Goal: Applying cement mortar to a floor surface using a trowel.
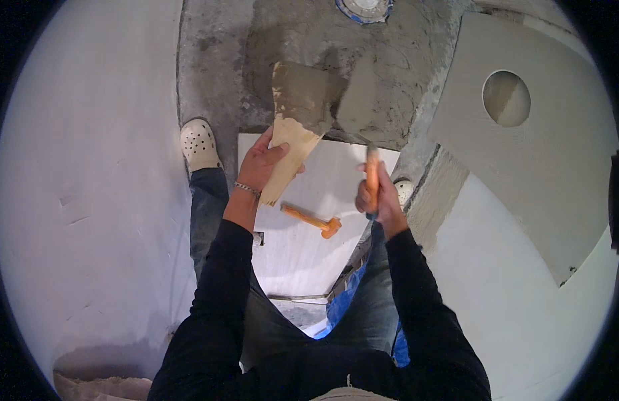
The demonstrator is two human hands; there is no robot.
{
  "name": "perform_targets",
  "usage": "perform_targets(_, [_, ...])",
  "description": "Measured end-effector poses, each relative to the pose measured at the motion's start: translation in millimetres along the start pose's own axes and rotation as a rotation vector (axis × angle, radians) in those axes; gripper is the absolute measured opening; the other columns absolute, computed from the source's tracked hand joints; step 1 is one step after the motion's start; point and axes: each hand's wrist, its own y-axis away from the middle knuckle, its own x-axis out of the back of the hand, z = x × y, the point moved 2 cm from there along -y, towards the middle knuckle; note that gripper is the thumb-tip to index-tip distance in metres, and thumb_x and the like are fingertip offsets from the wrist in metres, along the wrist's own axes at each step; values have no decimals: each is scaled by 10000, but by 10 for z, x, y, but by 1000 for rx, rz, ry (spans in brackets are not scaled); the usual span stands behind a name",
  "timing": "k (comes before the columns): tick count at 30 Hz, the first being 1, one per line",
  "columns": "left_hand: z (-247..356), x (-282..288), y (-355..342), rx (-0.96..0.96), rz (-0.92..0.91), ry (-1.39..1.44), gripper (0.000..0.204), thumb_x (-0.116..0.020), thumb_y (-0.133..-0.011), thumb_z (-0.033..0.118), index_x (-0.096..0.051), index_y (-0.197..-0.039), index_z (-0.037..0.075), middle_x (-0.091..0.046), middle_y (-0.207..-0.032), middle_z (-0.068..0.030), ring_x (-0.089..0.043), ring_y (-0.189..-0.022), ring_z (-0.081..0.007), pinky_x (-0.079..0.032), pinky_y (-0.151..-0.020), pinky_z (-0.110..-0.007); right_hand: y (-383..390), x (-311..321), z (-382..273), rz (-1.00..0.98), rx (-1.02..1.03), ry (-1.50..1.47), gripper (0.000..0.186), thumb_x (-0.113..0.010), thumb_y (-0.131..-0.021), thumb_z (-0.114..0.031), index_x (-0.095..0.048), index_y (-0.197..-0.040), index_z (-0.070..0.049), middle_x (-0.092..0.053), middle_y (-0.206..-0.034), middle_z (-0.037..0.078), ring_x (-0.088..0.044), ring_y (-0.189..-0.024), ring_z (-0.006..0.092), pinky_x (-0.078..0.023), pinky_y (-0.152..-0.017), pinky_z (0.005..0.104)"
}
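Observation:
My left hand [261, 160] is closed round the lower edge of a thin wooden board [289, 150]. Wet grey mortar coats the board's far half. Gripped in my right hand [383, 197] is the orange handle of a trowel [371, 175]. Its grey blade points away from me, just right of the board, and blends into the mortar bed [396, 80] behind it; I cannot tell whether it touches the board. Below my hands an orange mallet [314, 219] lies on a large white tile [336, 180].
A round pipe opening [365, 7] with a blue rim sits at the far edge. On the right stands a grey tile [543, 147] with a round hole. A pale wall [88, 167] runs along the left. My feet, in cream clogs [199, 144], flank the white tile.

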Motion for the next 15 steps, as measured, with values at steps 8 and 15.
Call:
perform_targets(8, [2, 260, 87, 34, -49, 37, 551, -560, -907, 32, -385, -1428, 60, -567, -1261, -141, -656, -997, -275, -607, -736, -439, 143, 560, 170, -152, -282, 318, 629, -390, -952, -638, -574, -1057, -46, -410, -552, -18, -342, -413, 84, -301, -395, 244])
perform_targets(15, [11, 230, 59, -209, 45, -81, 624, -593, -898, 86, -335, -1466, 84, -630, -1158, -138, -685, -859, -250, -602, -686, -371, 698, 630, 425, 283, -120, 687, 492, -542, -956, -487, -630, -1159, -47, -492, -630, -5, -463, -514, 78, -380, -461, 228])
